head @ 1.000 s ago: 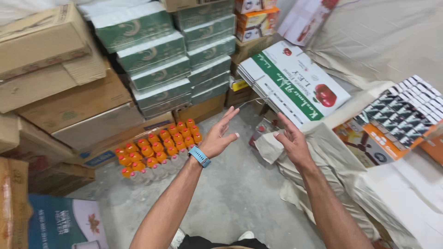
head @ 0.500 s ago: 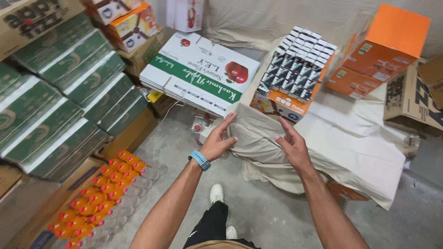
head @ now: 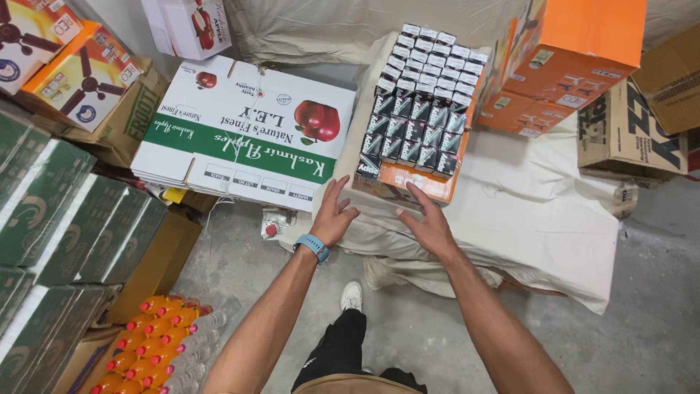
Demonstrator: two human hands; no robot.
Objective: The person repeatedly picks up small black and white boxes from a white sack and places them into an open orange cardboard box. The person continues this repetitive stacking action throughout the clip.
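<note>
Near the front edge of the orange tray [head: 408, 182], both hands are now stretched forward with fingers spread wide, and nothing is held by either. One second ago they were raised over the floor beside the pack of orange-capped bottles [head: 149, 343]; half a second ago they were brought to the cloth-covered pile [head: 539, 211], and now they have been moved further up, so the tray seems to be what is reached for. The left hand [head: 334, 215], with a blue wristband, is placed at the near left corner of the tray, over the edge of the cloth. The right hand [head: 430, 222] hovers just in front of the near side; whether it touches cannot be told. The tray is filled with rows of small dark cartons [head: 423, 102] standing upright, tightly packed. To the left, a flat white and green apple box [head: 240, 131] is lying closed. To the right, orange boxes [head: 569, 66] are stacked, also closed, so their contents are not seen.
</note>
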